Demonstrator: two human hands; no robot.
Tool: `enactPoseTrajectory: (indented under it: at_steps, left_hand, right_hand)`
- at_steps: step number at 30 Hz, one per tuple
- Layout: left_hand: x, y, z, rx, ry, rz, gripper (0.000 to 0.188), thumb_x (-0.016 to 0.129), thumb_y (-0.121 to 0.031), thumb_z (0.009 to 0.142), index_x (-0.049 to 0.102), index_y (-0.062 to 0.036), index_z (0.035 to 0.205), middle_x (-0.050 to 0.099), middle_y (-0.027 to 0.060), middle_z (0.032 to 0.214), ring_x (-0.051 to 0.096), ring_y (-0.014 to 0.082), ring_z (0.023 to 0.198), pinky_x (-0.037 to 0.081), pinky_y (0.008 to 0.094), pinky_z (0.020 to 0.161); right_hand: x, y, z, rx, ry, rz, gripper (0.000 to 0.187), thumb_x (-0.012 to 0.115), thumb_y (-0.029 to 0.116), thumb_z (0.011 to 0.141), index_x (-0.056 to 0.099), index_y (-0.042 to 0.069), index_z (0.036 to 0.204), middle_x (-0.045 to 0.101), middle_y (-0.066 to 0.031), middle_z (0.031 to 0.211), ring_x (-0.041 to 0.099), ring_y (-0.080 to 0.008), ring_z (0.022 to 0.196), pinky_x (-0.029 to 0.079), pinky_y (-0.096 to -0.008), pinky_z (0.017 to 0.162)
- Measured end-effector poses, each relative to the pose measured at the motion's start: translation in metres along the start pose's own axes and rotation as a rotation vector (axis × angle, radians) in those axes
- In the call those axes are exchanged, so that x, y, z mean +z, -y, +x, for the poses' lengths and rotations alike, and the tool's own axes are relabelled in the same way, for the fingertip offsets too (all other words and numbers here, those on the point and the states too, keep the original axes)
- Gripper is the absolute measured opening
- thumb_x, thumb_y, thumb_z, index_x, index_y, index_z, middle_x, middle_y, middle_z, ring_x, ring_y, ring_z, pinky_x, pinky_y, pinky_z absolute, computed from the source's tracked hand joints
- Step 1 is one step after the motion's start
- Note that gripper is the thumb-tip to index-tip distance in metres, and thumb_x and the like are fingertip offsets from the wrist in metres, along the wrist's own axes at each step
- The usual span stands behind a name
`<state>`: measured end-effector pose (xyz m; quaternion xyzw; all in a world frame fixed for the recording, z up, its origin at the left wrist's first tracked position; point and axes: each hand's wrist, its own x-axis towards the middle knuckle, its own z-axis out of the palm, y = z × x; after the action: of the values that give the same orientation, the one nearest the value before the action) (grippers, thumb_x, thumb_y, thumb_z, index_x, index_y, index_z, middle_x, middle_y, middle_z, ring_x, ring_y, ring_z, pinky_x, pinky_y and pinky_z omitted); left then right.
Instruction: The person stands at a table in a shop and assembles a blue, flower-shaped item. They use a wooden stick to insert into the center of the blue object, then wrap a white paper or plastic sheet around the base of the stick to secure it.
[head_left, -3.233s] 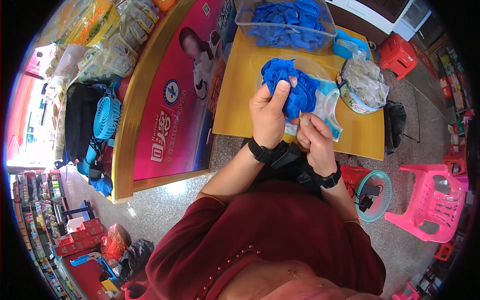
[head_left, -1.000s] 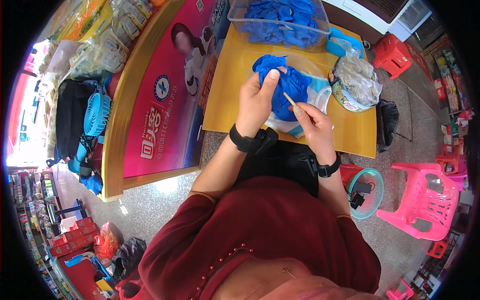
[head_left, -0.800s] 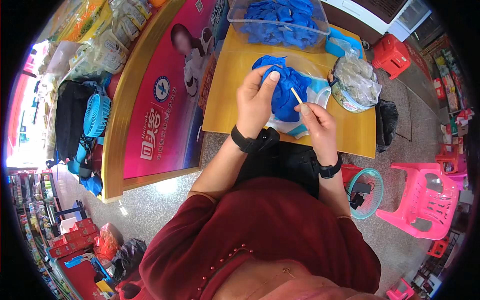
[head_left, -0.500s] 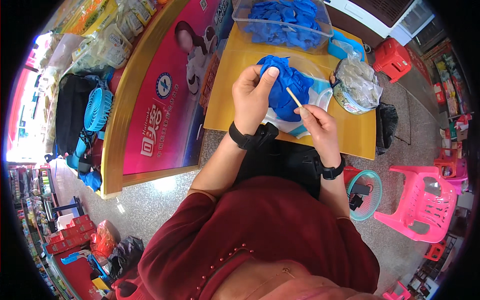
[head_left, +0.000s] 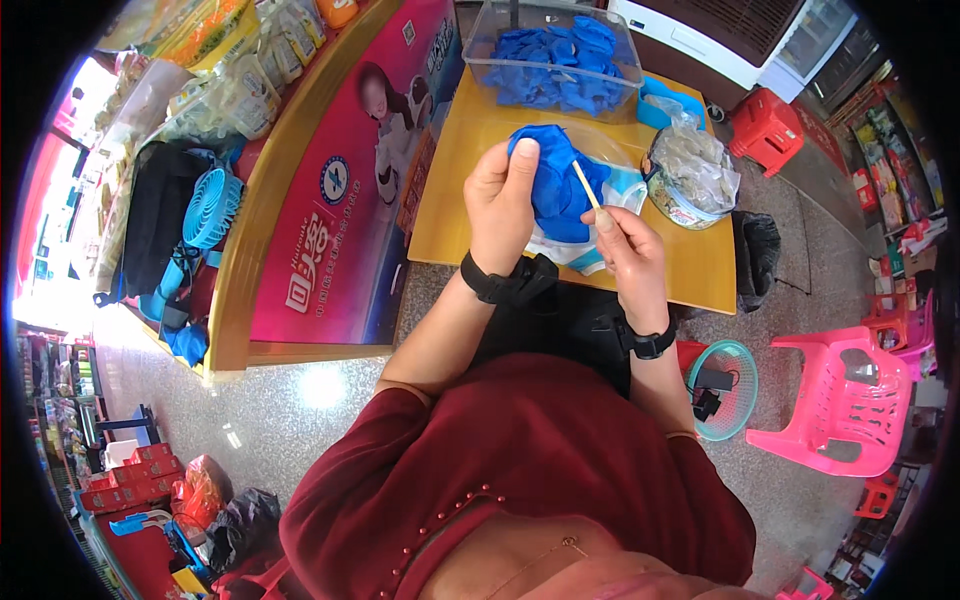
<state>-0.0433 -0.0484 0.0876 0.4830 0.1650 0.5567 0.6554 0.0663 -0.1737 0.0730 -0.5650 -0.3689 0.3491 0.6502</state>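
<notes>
Between thumb and fingers, my left hand (head_left: pixel 503 200) grips a bunch of thin blue fabric pieces (head_left: pixel 562 195). The bunch hangs over the table, and its lower folds droop. My right hand (head_left: pixel 632 258) is to the right and nearer my body, pinching the lower end of a slim pale wooden stick (head_left: pixel 585 185). The stick slants up to the left, its upper end against the blue fabric. Beneath the fabric lies a white and turquoise item (head_left: pixel 626 190), mostly covered, whose kind I cannot make out. Both wrists wear black bands.
A yellow wooden table (head_left: pixel 450 200) carries a clear plastic bin (head_left: pixel 632 85) of blue pieces, a small blue basket (head_left: pixel 690 104) and a round tub (head_left: pixel 690 212) topped by a clear bag. To the left runs a wood-edged counter (head_left: pixel 232 270); a pink chair (head_left: pixel 815 400) stands right.
The blue fabric has shifted in my left hand and looks less bunched. The stick now points up more steeply, its tip higher. The whole view has shifted slightly.
</notes>
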Motion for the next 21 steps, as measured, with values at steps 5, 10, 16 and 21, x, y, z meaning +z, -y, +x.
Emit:
enactPoseTrajectory:
  at_steps: [5, 10, 16, 21]
  left_hand:
    - [-0.001, -0.012, 0.002, -0.058, 0.110, 0.052, 0.023, 0.060, -0.022, 0.097, 0.067, 0.0005, 0.095, 0.065, -0.0002, 0.085, 0.056, 0.0047, 0.073, 0.047, 0.0208, 0.066]
    - [-0.003, -0.004, -0.006, -0.028, 0.069, -0.003, 0.026, 0.057, -0.023, 0.098, 0.067, -0.0003, 0.092, 0.065, -0.0002, 0.082, 0.056, 0.0040, 0.071, 0.046, 0.0204, 0.065]
    - [-0.003, 0.001, -0.007, 0.067, 0.096, -0.034, 0.024, 0.058, -0.021, 0.098, 0.068, -0.0016, 0.090, 0.060, -0.0047, 0.076, 0.049, 0.0019, 0.065, 0.040, 0.0188, 0.057]
    - [-0.011, 0.005, 0.005, 0.052, -0.014, -0.031, 0.025, 0.055, -0.023, 0.099, 0.069, -0.0018, 0.093, 0.062, -0.0043, 0.077, 0.052, 0.0014, 0.066, 0.042, 0.0178, 0.060]
  right_hand:
    - [0.002, -0.004, -0.008, -0.115, 0.005, -0.193, 0.021, 0.060, 0.020, 0.097, 0.069, 0.000, 0.100, 0.051, 0.0066, 0.072, 0.039, -0.0027, 0.063, 0.032, -0.0198, 0.056]
    - [0.010, 0.002, -0.023, -0.008, -0.036, -0.027, 0.024, 0.059, 0.023, 0.097, 0.068, 0.001, 0.098, 0.047, 0.0071, 0.068, 0.036, -0.0022, 0.060, 0.028, -0.0201, 0.052]
    - [0.016, 0.013, -0.040, 0.109, -0.067, 0.132, 0.026, 0.058, 0.027, 0.097, 0.068, 0.003, 0.097, 0.041, 0.0073, 0.064, 0.032, -0.0022, 0.057, 0.023, -0.0206, 0.049]
    - [-0.003, -0.004, -0.025, 0.023, -0.034, -0.167, 0.027, 0.057, 0.027, 0.098, 0.068, 0.003, 0.098, 0.041, 0.0078, 0.065, 0.035, -0.0016, 0.060, 0.027, -0.0204, 0.052]
